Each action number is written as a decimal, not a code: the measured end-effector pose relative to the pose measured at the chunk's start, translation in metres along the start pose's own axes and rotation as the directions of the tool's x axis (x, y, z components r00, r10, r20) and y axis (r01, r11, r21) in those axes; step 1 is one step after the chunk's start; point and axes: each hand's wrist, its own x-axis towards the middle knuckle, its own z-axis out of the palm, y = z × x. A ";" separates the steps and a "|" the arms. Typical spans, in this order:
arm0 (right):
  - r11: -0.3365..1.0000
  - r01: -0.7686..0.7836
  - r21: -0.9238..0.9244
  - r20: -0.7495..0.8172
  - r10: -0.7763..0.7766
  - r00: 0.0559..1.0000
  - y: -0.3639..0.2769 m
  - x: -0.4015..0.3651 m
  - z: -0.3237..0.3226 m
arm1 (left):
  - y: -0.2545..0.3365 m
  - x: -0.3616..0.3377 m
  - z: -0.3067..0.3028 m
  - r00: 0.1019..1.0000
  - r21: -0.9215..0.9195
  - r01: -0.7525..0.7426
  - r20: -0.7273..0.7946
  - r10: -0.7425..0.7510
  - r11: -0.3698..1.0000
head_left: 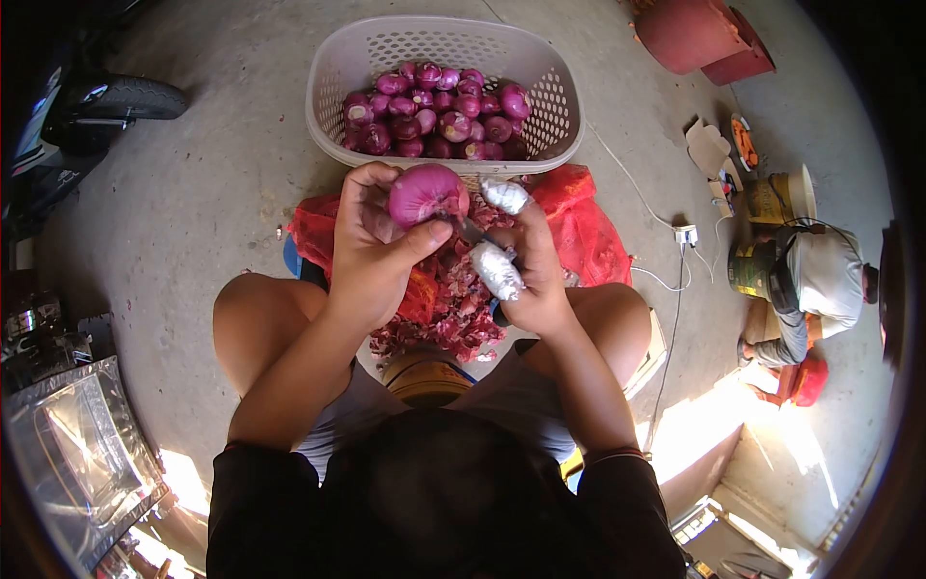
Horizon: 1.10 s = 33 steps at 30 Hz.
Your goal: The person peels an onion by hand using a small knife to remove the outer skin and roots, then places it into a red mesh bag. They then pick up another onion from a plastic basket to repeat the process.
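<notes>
A red onion sits in my left hand, the fingers wrapped round its left side and the thumb below it. My right hand is closed on a small knife. Its blade points left and meets the lower right of the onion; the handle is mostly hidden. Silvery wrapping covers the thumb and a finger of that hand. Below both hands lies a heap of red onion skins, with red mesh sacking around it.
Beyond my hands stands a grey plastic basket of red onions. At the right, a cable with a white plug crosses the concrete floor. Another person bends beside buckets. A tyre shows at the upper left.
</notes>
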 end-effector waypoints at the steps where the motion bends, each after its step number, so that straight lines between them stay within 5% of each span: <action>1: 1.000 0.003 -0.023 -0.008 -0.003 1.000 0.000 0.000 0.001 | 0.000 -0.001 0.001 1.000 0.015 -0.012 0.011 0.011 1.000; 11: 0.989 0.071 0.133 -0.099 -0.058 0.993 -0.007 0.003 0.013 | 0.000 -0.001 0.001 0.999 0.038 -0.009 0.033 0.008 0.999; 14: 0.974 0.002 0.227 -0.057 0.011 0.998 -0.008 0.000 0.010 | -0.002 0.000 0.000 0.986 0.156 -0.147 0.107 0.131 0.977; 28: 0.990 0.131 -0.041 -0.128 -0.136 0.982 0.001 0.004 0.012 | -0.003 -0.003 0.003 0.973 0.194 -0.221 0.108 0.203 0.956; 33: 0.986 0.164 0.023 -0.204 -0.156 0.967 0.001 0.007 0.017 | -0.004 -0.003 0.001 0.977 0.173 -0.208 0.070 0.199 0.963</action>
